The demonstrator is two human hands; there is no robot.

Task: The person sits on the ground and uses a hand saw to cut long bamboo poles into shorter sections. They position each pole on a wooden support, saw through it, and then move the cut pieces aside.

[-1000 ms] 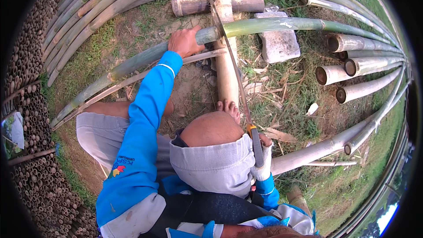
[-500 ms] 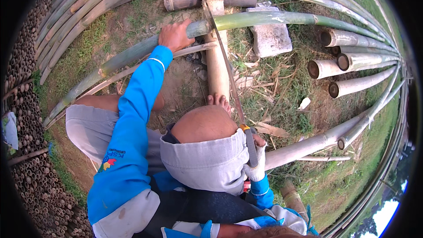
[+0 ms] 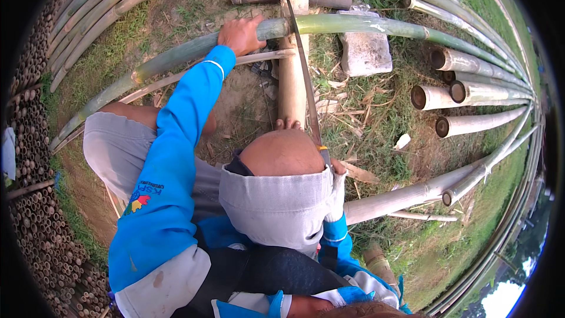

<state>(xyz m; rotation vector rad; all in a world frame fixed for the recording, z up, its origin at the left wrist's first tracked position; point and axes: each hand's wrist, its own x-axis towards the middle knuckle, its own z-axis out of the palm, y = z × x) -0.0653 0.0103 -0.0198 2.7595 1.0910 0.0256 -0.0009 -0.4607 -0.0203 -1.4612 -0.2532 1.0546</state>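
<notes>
A long green bamboo pole (image 3: 365,24) lies crosswise over a pale bamboo beam (image 3: 292,82). My left hand (image 3: 241,35) is bare and wrapped over the pole just left of the beam. Where the pole crosses the beam, the long blade of a hand saw (image 3: 307,76) rests against it, its tip pointing away from me. My right hand (image 3: 337,184), in a white glove with the fingertips showing, is closed on the saw's handle beside my raised knee. The knee hides most of that handle and part of the hand. My bare foot (image 3: 288,124) presses on the beam.
A pale stone block (image 3: 366,53) sits right of the beam, below the pole. Cut bamboo poles (image 3: 471,125) lie at right, and more long poles (image 3: 141,0) at upper left. A stack of bamboo ends (image 3: 41,235) fills the left edge. Dry husks (image 3: 360,173) litter the grass.
The saw and my right hand have slid forward, away from me, and the handle has dropped mostly behind my knee. My left hand keeps its hold on the pole. The view has shifted slightly.
</notes>
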